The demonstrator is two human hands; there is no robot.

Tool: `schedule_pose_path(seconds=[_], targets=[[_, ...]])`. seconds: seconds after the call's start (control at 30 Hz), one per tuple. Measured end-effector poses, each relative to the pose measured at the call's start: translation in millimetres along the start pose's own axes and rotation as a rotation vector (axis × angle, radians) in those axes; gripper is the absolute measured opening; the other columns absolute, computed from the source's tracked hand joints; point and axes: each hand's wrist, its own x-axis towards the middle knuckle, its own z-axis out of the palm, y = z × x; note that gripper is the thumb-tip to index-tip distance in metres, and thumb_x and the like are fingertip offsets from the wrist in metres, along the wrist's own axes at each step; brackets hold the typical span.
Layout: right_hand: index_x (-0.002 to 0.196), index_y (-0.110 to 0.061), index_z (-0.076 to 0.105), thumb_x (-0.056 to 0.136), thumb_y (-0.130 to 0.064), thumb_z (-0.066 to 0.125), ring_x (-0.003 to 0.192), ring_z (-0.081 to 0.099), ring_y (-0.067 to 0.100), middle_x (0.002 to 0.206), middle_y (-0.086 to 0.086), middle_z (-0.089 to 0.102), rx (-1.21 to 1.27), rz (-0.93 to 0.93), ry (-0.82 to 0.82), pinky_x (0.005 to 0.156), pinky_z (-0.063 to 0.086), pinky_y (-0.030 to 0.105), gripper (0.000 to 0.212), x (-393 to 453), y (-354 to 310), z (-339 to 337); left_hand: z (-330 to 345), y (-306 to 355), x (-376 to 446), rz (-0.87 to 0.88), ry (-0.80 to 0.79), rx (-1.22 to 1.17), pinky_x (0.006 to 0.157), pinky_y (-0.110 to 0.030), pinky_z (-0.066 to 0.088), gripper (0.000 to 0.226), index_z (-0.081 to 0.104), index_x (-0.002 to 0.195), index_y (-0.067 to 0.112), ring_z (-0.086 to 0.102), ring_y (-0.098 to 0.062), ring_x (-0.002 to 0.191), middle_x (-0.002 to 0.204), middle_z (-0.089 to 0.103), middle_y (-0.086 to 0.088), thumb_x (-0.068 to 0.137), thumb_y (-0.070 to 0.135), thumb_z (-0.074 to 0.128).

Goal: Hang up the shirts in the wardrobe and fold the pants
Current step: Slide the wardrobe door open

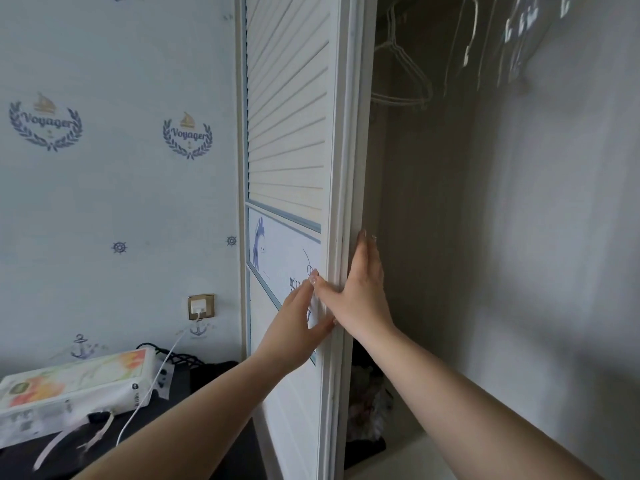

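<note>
A white sliding wardrobe door (287,133) with slats above and a printed panel below stands in the middle of the view. My left hand (294,327) presses flat on the door's front near its right edge. My right hand (356,292) lies on that edge (343,168), fingers straight up along the inner side and thumb on the front. To the right the wardrobe interior (433,237) is open and dim. Several bare wire hangers (401,71) hang at its top. No shirts or pants are plainly visible.
A dark bundle (367,410) sits low inside the wardrobe. At lower left a tissue pack (69,386) and a white charging cable (152,386) lie on a dark surface (207,445). Nautical wallpaper (121,185) with a wall socket (201,306) fills the left.
</note>
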Motion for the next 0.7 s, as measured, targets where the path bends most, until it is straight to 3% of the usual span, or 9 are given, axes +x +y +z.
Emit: schedule_pose_path(seconds=[0.1,0.23,0.43,0.7], targets=[[0.148,-0.035,-0.006,0.077,-0.058,0.064,0.146,0.011,0.019,0.159,-0.009,-0.001,0.067,0.026,-0.015,0.109,0.031,0.038,0.103,1,0,4,0,-5,1,-0.012,0.010,0.012,0.099,-0.021,0.035,0.049,0.044,0.136,0.031,0.042,-0.008,0.130,0.139,0.045,0.016,0.090,0.037,0.060],[0.145,-0.041,-0.011,0.077,-0.060,0.063,0.141,0.030,0.022,0.158,-0.012,0.002,0.080,0.030,-0.036,0.097,0.045,0.035,0.102,1,0,8,0,-12,4,-0.032,0.021,0.023,0.094,-0.021,0.037,0.048,0.044,0.136,0.033,0.047,-0.009,0.125,0.137,0.048,0.014,0.091,0.038,0.060],[0.145,-0.041,-0.013,0.077,-0.058,0.065,0.140,0.032,0.019,0.158,-0.011,0.006,0.079,0.009,-0.012,0.095,0.045,0.032,0.105,1,0,10,-1,-17,8,-0.081,0.017,0.008,0.103,-0.037,0.045,0.060,0.036,0.144,0.031,0.051,-0.012,0.125,0.139,0.047,0.006,0.089,0.040,0.060],[0.144,-0.043,-0.016,0.077,-0.056,0.067,0.138,0.034,0.017,0.157,-0.012,0.011,0.095,0.002,0.012,0.092,0.046,0.031,0.108,1,1,12,1,-23,12,-0.103,0.037,0.008,0.099,-0.031,0.044,0.067,0.028,0.148,0.032,0.051,-0.012,0.124,0.141,0.045,0.003,0.089,0.043,0.059]])
